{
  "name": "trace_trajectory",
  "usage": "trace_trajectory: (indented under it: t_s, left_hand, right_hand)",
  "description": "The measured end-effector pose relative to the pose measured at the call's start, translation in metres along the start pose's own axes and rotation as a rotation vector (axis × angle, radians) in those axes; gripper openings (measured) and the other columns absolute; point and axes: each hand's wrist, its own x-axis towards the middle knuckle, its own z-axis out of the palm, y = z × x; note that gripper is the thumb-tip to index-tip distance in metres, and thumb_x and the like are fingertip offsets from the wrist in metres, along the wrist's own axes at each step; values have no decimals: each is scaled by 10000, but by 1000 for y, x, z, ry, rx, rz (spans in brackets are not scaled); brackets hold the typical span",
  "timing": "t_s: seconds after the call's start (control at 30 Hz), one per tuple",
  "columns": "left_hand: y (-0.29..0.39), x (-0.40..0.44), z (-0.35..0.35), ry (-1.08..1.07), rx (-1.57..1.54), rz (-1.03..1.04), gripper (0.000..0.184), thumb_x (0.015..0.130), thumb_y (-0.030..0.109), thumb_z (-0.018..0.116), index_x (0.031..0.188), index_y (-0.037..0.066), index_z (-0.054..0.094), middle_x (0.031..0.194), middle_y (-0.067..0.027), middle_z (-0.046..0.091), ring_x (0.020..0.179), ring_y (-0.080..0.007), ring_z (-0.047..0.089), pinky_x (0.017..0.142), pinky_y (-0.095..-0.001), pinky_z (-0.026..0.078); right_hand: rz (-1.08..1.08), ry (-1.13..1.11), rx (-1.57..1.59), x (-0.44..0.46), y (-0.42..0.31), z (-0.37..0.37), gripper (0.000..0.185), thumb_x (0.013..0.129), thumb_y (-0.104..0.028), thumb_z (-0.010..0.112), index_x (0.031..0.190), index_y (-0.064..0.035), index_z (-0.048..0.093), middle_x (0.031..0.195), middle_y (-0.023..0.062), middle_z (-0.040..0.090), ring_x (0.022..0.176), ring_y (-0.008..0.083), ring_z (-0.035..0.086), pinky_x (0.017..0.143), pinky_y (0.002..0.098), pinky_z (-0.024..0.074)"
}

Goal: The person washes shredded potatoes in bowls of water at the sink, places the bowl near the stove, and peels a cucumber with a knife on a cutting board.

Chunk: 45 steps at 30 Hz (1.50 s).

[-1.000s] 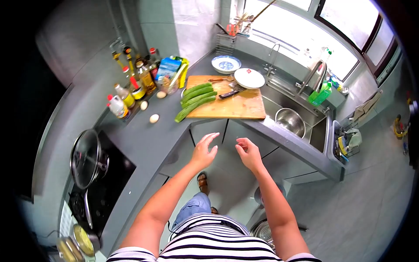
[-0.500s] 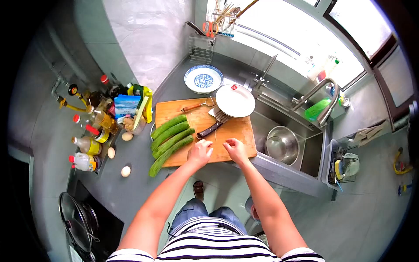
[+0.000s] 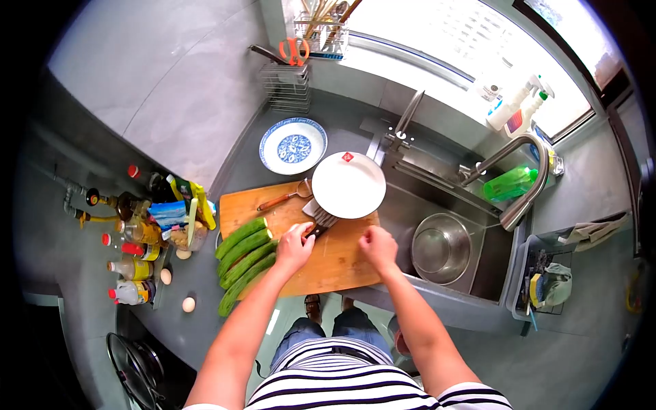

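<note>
My left hand (image 3: 294, 247) is closed around the end of a dark-handled knife (image 3: 318, 230) on the wooden cutting board (image 3: 335, 265). The knife's grey, ridged blade runs partly under a white plate (image 3: 348, 186). Over the right part of the board is my right hand (image 3: 378, 247), its fingers curled in; whether anything is between them is hidden. Several long green cucumbers (image 3: 244, 247) lie side by side on the board's left part, left of my left hand. A wooden-handled peeler (image 3: 283, 198) rests near the board's back edge.
A blue-and-white dish (image 3: 293, 146) stands behind the board. To the right, the sink (image 3: 486, 273) holds a metal pot (image 3: 441, 247) beneath a curved faucet (image 3: 529, 198). Bottles (image 3: 133, 292) and loose eggs (image 3: 188, 305) are at the left; a knife rack (image 3: 285, 87) stands at the back.
The view has shifted, so the counter appears lower and further left. My left hand has moved onto the knife handle. My right hand has moved right, away from the left one.
</note>
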Motion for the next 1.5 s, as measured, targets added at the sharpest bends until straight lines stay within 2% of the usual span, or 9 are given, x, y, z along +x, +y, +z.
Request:
trace_trajectory:
  t_s: [0.2, 0.27, 0.33, 0.67, 1.0, 1.27, 1.33, 1.47, 1.5]
  left_hand:
    - [9, 28, 24, 20, -43, -90, 351, 805, 103, 639, 1140, 3, 601, 948, -102, 647, 661, -141, 604, 645, -283, 509]
    - [9, 32, 27, 32, -36, -148, 361, 813, 114, 637, 1152, 1, 595, 940, -100, 650, 672, -136, 611, 646, -281, 511]
    - [16, 37, 23, 57, -80, -216, 363, 820, 123, 634, 1161, 4, 592, 942, -101, 654, 684, -133, 618, 648, -280, 513]
    - [17, 53, -4, 77, -263, -249, 415, 872, 165, 600, 1252, 14, 526, 1026, -141, 658, 829, -172, 654, 759, -294, 519]
    - [-41, 107, -46, 262, -194, -254, 526, 857, 173, 592, 1330, 10, 429, 1025, -149, 646, 783, -196, 636, 717, -335, 511]
    - [-71, 134, -59, 63, -404, -279, 625, 870, 170, 567, 1401, -27, 300, 1132, -130, 619, 802, -184, 638, 743, -319, 516]
    - [-77, 133, -58, 45, -433, -282, 631, 871, 162, 563, 1405, -32, 289, 1131, -126, 622, 807, -183, 641, 740, -318, 517]
    - [-63, 118, -66, -32, -363, -258, 512, 866, 173, 570, 1328, 2, 431, 1106, -113, 637, 812, -180, 654, 737, -312, 520]
    - [-68, 112, -61, -21, -293, -134, 347, 851, 190, 593, 1169, 50, 586, 987, -100, 676, 790, -163, 658, 717, -306, 520]
  right_hand:
    - [-167, 74, 374, 48, 62, -15, 326, 783, -99, 615, 1090, -26, 531, 930, 132, 645, 758, 255, 648, 662, 346, 517]
    - [297, -435, 912, 59, 26, -29, 309, 921, -208, 526, 1151, -8, 478, 911, 110, 629, 755, 164, 642, 604, 295, 522]
    - [577, -455, 1117, 71, 3, -27, 288, 943, -215, 461, 1153, -17, 460, 874, 103, 616, 735, 154, 632, 580, 280, 522]
    - [427, -416, 1096, 67, -6, 4, 225, 932, -143, 388, 1075, 4, 479, 855, 93, 600, 666, 142, 594, 577, 285, 531]
    - [348, -520, 988, 161, -133, 45, 269, 963, -193, 392, 987, 48, 511, 814, 110, 606, 635, 170, 605, 595, 315, 558]
    - [454, -516, 885, 189, -163, 64, 302, 965, -209, 393, 970, 71, 506, 820, 139, 637, 682, 205, 652, 598, 325, 570]
    - [375, -574, 658, 189, -165, 58, 365, 954, -304, 475, 851, 38, 552, 705, 110, 639, 566, 169, 633, 478, 288, 529]
    - [267, -565, 604, 186, -142, 67, 460, 944, -362, 477, 748, 42, 577, 611, 114, 627, 497, 162, 603, 433, 282, 462]
    - [223, -538, 606, 176, -141, 60, 488, 941, -367, 478, 704, 45, 585, 581, 118, 626, 480, 163, 598, 438, 294, 459]
